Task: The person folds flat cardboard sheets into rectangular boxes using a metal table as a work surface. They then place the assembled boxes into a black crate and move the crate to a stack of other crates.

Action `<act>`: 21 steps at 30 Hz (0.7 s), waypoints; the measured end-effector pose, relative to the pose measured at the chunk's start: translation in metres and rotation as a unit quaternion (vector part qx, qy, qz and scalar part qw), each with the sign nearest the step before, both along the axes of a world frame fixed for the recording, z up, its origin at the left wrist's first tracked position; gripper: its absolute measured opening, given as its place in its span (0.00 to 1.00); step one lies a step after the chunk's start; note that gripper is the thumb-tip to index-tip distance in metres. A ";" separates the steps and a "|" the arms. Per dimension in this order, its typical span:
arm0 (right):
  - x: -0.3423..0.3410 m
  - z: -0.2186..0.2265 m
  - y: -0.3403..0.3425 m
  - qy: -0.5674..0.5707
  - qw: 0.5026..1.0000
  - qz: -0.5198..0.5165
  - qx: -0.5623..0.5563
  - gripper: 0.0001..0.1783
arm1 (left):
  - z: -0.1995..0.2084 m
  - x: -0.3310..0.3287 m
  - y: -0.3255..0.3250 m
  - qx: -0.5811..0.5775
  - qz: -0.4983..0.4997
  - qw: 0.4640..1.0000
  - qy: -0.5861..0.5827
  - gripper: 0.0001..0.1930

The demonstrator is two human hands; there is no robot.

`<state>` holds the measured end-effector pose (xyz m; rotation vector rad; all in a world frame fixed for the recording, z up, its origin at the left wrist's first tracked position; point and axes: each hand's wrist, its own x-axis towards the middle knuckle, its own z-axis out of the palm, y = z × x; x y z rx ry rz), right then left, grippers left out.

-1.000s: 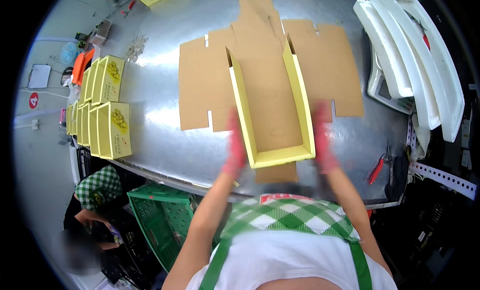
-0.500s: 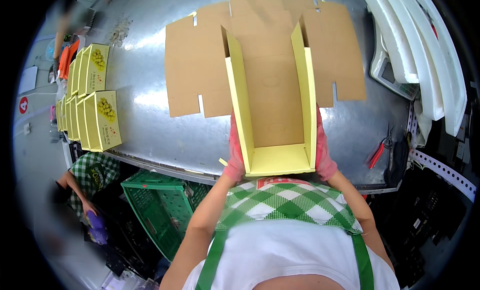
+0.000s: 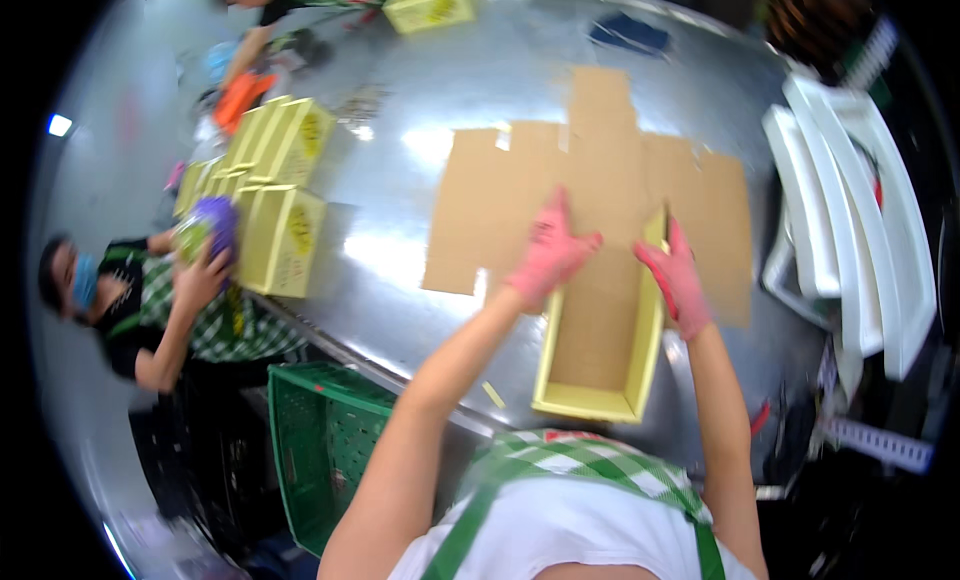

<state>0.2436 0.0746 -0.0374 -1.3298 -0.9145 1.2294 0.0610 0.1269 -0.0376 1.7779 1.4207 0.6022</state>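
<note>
A part-folded carton [image 3: 585, 404], yellow on its outer faces and plain brown inside, lies on the metal table before me. Its near end and side walls stand up, while the far flaps [image 3: 495, 210] spread flat. My left hand [image 3: 553, 255], in a pink glove, is over the left side wall with thumb and fingers spread apart; it hides the wall's far part. Around the right wall's far end, my right hand [image 3: 682, 280], gloved in pink too, has its thumb on the inner side and its fingers on the outer side.
Folded yellow boxes [image 3: 285, 230] stand at the left, where a co-worker holds a purple-wrapped bundle [image 3: 215, 225]. A green crate [image 3: 335, 405] sits below the table edge. White foam trays [image 3: 850, 210] lean at right; another yellow box [image 3: 430, 10] is at the far edge.
Both hands have moved from the carton's near sides up toward its far part. My left hand has opened. The view has shifted, bringing more of the far table and the co-worker into sight.
</note>
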 end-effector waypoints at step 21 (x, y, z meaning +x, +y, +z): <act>-0.019 -0.001 -0.074 -0.171 0.974 0.148 0.035 0.10 | 0.036 -0.025 -0.069 0.161 -0.331 0.910 0.191 0.15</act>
